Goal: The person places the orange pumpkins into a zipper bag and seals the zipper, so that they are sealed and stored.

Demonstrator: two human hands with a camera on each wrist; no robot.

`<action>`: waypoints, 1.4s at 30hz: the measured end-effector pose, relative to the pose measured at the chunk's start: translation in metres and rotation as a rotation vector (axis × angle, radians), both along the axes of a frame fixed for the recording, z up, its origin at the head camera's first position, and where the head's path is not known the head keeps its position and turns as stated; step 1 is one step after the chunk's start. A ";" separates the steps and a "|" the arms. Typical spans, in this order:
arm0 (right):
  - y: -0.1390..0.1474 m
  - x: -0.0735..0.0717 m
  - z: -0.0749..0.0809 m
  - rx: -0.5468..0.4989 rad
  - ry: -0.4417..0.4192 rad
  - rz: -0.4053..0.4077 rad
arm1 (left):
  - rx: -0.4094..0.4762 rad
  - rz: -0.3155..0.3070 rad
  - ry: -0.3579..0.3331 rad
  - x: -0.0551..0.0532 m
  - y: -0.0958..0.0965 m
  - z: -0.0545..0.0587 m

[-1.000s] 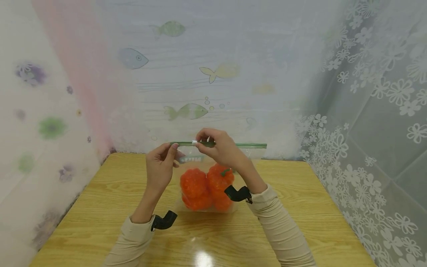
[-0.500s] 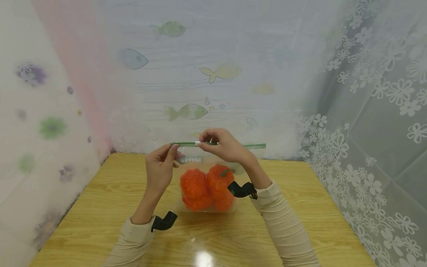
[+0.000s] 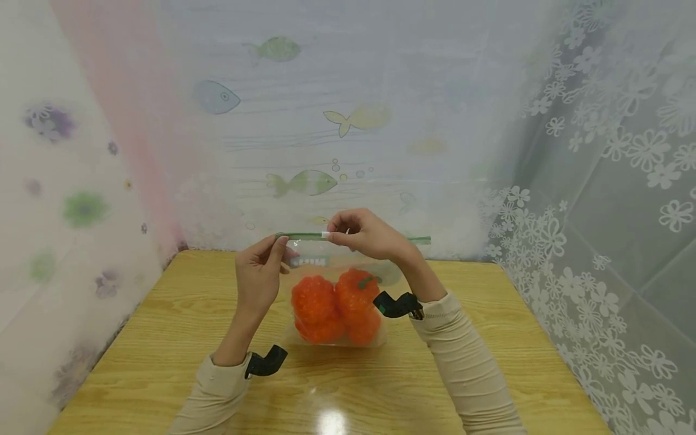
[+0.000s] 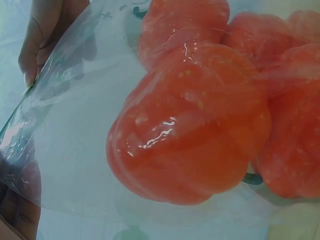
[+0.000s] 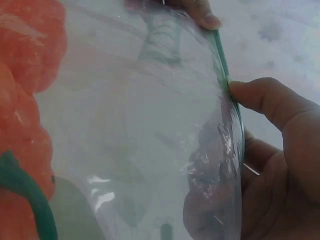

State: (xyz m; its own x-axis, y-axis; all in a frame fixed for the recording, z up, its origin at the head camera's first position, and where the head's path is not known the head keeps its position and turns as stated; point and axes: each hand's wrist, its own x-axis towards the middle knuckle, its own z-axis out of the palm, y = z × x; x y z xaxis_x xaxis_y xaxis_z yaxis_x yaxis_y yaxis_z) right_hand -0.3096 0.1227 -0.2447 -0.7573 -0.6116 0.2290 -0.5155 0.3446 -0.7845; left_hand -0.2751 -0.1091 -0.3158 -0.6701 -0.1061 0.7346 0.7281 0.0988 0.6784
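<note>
A clear zip bag (image 3: 337, 260) with a green zip strip (image 3: 301, 236) along its top stands upright over the table. Inside it sit several orange-red bell peppers (image 3: 314, 302) with green stems; they fill much of the left wrist view. My left hand (image 3: 260, 275) pinches the strip's left end between thumb and fingers. Farther right, my right hand (image 3: 370, 234) pinches the small white slider (image 3: 325, 236) on the strip, its thumb in front. In the right wrist view the right thumb (image 5: 270, 97) presses against the green edge, and some fingers show through the plastic.
A wooden table (image 3: 179, 326) lies beneath the bag. Behind it hangs a pale curtain (image 3: 348, 90) with printed fish, and a flower-patterned sheet (image 3: 609, 241) stands at the right. A black wrist mount (image 3: 266, 361) sits at each cuff.
My right hand has slid a little to the right along the strip, and the white slider has moved with it. The left hand stays at the strip's left end.
</note>
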 end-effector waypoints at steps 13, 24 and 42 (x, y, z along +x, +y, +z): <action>0.006 0.000 0.001 0.044 0.017 -0.010 | -0.004 0.008 -0.019 0.001 -0.004 -0.002; 0.016 0.001 -0.002 0.060 -0.028 -0.053 | 0.008 0.006 -0.001 0.001 -0.005 -0.006; 0.029 0.000 0.000 0.074 -0.043 -0.072 | 0.023 0.004 0.009 -0.001 -0.009 -0.006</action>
State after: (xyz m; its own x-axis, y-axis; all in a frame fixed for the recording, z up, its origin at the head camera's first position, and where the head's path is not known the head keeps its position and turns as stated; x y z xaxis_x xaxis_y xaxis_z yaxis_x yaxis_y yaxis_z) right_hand -0.3092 0.1520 -0.2447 -0.8079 -0.5695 0.1518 -0.4540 0.4371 -0.7764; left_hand -0.2758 -0.1177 -0.3215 -0.6630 -0.1255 0.7380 0.7339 0.0860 0.6738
